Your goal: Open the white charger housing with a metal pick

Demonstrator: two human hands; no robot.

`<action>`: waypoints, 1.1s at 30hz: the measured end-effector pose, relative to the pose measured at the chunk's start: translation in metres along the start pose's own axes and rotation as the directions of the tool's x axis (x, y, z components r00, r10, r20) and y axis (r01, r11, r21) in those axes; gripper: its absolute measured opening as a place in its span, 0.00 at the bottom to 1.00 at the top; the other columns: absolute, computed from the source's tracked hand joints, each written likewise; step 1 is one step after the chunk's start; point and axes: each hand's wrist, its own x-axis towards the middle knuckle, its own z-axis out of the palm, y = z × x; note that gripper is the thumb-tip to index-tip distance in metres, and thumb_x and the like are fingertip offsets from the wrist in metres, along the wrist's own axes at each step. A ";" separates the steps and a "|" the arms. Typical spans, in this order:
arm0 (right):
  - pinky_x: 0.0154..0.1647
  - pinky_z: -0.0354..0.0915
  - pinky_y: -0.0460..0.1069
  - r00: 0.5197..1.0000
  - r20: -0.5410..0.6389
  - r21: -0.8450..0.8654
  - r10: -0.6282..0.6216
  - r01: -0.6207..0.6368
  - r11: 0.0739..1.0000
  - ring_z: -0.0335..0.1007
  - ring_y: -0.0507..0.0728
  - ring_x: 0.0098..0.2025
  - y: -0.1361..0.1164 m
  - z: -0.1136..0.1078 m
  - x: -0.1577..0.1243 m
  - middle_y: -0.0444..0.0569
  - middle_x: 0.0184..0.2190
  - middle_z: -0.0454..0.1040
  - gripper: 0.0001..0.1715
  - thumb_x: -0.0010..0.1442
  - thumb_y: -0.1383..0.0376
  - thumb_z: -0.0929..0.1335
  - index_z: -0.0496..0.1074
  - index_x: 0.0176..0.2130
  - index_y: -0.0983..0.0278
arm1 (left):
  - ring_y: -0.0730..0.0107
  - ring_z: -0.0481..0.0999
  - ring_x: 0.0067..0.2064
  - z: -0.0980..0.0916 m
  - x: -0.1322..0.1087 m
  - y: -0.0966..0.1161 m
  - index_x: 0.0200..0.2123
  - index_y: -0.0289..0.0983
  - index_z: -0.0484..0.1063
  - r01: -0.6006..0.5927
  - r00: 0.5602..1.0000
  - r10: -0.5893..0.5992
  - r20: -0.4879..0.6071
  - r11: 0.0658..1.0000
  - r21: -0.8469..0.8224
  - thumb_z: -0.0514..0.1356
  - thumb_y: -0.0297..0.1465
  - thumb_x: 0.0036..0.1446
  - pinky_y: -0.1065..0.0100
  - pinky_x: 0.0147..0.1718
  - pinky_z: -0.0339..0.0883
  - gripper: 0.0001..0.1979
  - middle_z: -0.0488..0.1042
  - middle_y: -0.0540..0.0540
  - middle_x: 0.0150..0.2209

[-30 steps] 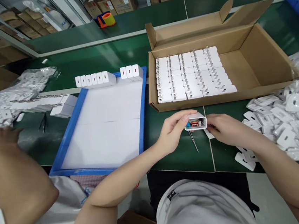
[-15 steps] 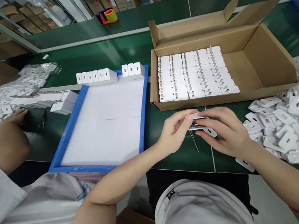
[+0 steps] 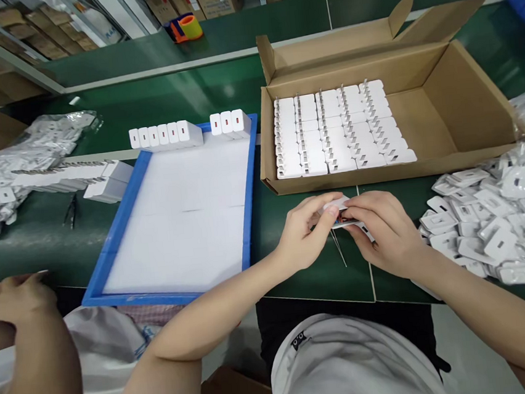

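Note:
A white charger housing point(image 3: 337, 203), with coloured electronic parts showing at its open side, is between my two hands. My left hand point(image 3: 304, 233) grips it from the left, thumb on top. From the right, my right hand point(image 3: 381, 226) pinches its other side; the fingers hide much of it. Below the housing, a thin pair of metal tweezers point(image 3: 339, 250) sticks out over the green bench. Part of a white plate with a slot point(image 3: 367, 231) shows by my right fingers.
A cardboard box point(image 3: 462, 103) behind my hands holds rows of white chargers point(image 3: 346, 130). Loose white covers point(image 3: 492, 224) are heaped at right. At left lies a blue-framed white board point(image 3: 176, 218) with chargers point(image 3: 166, 135) along its far edge. A co-worker's hand point(image 3: 19, 298) is at far left.
My right fingers have closed in nearer to the housing, while my left hand stays nearly in place. The co-worker's hand has drawn back from the heap to the bench edge.

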 end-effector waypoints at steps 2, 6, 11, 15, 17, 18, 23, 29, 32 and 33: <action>0.47 0.70 0.59 1.000 0.006 0.002 -0.003 0.003 1.000 0.69 0.63 0.47 0.000 0.001 0.000 0.54 0.45 0.73 0.23 0.62 0.73 0.67 0.64 0.55 0.60 | 0.60 0.77 0.50 0.000 0.001 0.000 0.50 0.34 0.75 0.011 1.000 -0.011 0.000 1.000 -0.020 0.55 0.40 0.65 0.65 0.46 0.74 0.19 0.77 0.38 0.49; 0.48 0.69 0.58 1.000 0.023 0.087 0.007 -0.009 0.996 0.70 0.62 0.48 0.001 -0.005 0.005 0.54 0.47 0.73 0.24 0.61 0.70 0.70 0.64 0.55 0.60 | 0.62 0.78 0.48 0.000 0.003 0.002 0.48 0.33 0.76 0.018 1.000 -0.017 0.010 0.994 -0.112 0.56 0.42 0.65 0.66 0.47 0.73 0.19 0.79 0.39 0.47; 0.44 0.70 0.55 0.928 0.056 0.337 0.368 -0.365 0.868 0.72 0.60 0.46 0.015 -0.030 0.013 0.52 0.48 0.70 0.19 0.62 0.63 0.69 0.64 0.52 0.58 | 0.61 0.79 0.46 -0.001 0.005 0.003 0.46 0.34 0.77 0.095 0.995 -0.093 0.019 0.965 -0.246 0.57 0.45 0.62 0.65 0.44 0.74 0.21 0.79 0.40 0.46; 0.35 0.69 0.52 0.759 0.516 0.091 0.396 -0.508 0.856 0.73 0.58 0.36 0.038 -0.043 0.006 0.47 0.37 0.74 0.09 0.65 0.58 0.66 0.68 0.44 0.58 | 0.61 0.78 0.47 -0.001 0.005 0.003 0.46 0.35 0.78 0.114 0.993 -0.113 0.020 0.949 -0.293 0.59 0.47 0.61 0.65 0.43 0.74 0.22 0.79 0.39 0.47; 0.32 0.69 0.52 0.646 0.685 -0.016 0.338 -0.450 0.893 0.73 0.58 0.35 0.043 -0.040 0.001 0.49 0.40 0.74 0.13 0.62 0.55 0.68 0.68 0.44 0.60 | 0.61 0.78 0.46 -0.002 0.004 0.003 0.46 0.34 0.78 0.095 0.995 -0.093 0.018 0.955 -0.281 0.59 0.47 0.61 0.66 0.43 0.74 0.22 0.79 0.40 0.46; 0.31 0.69 0.52 0.601 0.723 -0.074 0.340 -0.422 0.903 0.73 0.59 0.34 0.043 -0.036 -0.001 0.50 0.40 0.73 0.15 0.61 0.55 0.69 0.68 0.44 0.61 | 0.62 0.79 0.46 -0.003 0.004 0.004 0.46 0.35 0.78 0.084 0.996 -0.082 0.021 0.958 -0.273 0.58 0.46 0.61 0.66 0.42 0.74 0.22 0.79 0.40 0.46; 0.26 0.65 0.52 0.533 0.742 -0.243 0.407 -0.352 0.904 0.72 0.59 0.31 0.024 -0.017 0.002 0.50 0.36 0.73 0.10 0.60 0.62 0.69 0.67 0.41 0.63 | 0.63 0.78 0.47 -0.004 0.004 0.003 0.46 0.34 0.77 0.022 1.000 -0.017 0.022 0.968 -0.248 0.57 0.43 0.63 0.67 0.44 0.73 0.19 0.79 0.40 0.46; 0.32 0.67 0.52 0.596 0.711 -0.185 0.373 -0.353 0.917 0.73 0.60 0.37 0.026 -0.032 0.008 0.49 0.37 0.74 0.07 0.59 0.67 0.67 0.68 0.40 0.62 | 0.63 0.78 0.45 -0.003 0.005 0.000 0.46 0.34 0.77 0.103 0.995 -0.100 0.026 0.942 -0.321 0.58 0.44 0.62 0.68 0.41 0.75 0.20 0.78 0.40 0.46; 0.35 0.69 0.52 0.779 0.513 -0.055 0.359 -0.388 0.920 0.74 0.58 0.37 0.034 -0.052 0.008 0.45 0.41 0.75 0.11 0.59 0.63 0.70 0.69 0.43 0.58 | 0.65 0.78 0.40 -0.002 0.006 -0.001 0.46 0.34 0.77 0.177 0.984 -0.169 0.054 0.898 -0.402 0.59 0.45 0.61 0.68 0.36 0.76 0.21 0.78 0.41 0.44; 0.36 0.70 0.52 0.841 0.413 -0.002 0.349 -0.382 0.924 0.74 0.57 0.37 0.035 -0.057 0.008 0.45 0.41 0.75 0.11 0.59 0.63 0.71 0.70 0.43 0.58 | 0.66 0.78 0.38 -0.002 0.007 -0.001 0.46 0.34 0.77 0.195 0.981 -0.185 0.065 0.886 -0.421 0.59 0.46 0.61 0.68 0.35 0.76 0.22 0.78 0.41 0.44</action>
